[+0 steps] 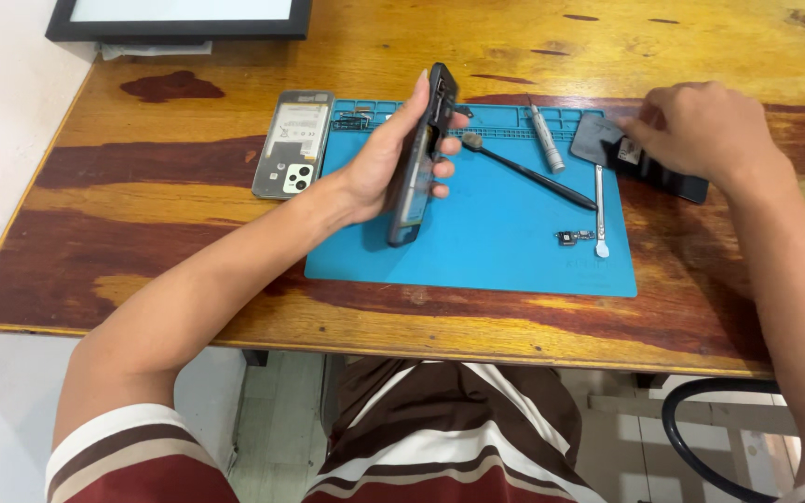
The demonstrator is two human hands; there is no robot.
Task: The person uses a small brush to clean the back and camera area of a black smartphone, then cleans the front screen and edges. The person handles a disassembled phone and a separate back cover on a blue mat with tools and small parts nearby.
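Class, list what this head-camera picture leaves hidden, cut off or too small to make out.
- Right hand: fingertips hidden behind the hand, so its grip on the dark flat case is unclear.
- Phone in the left hand: seen edge-on, faces hidden.
- Small part on the blue mat: too small.
- Black frame: cut off by the top edge.

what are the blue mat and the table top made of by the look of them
The blue mat looks like silicone or rubber: matte, with moulded compartments along its far edge. The table top looks like varnished wood: glossy, streaked brown and yellow grain.
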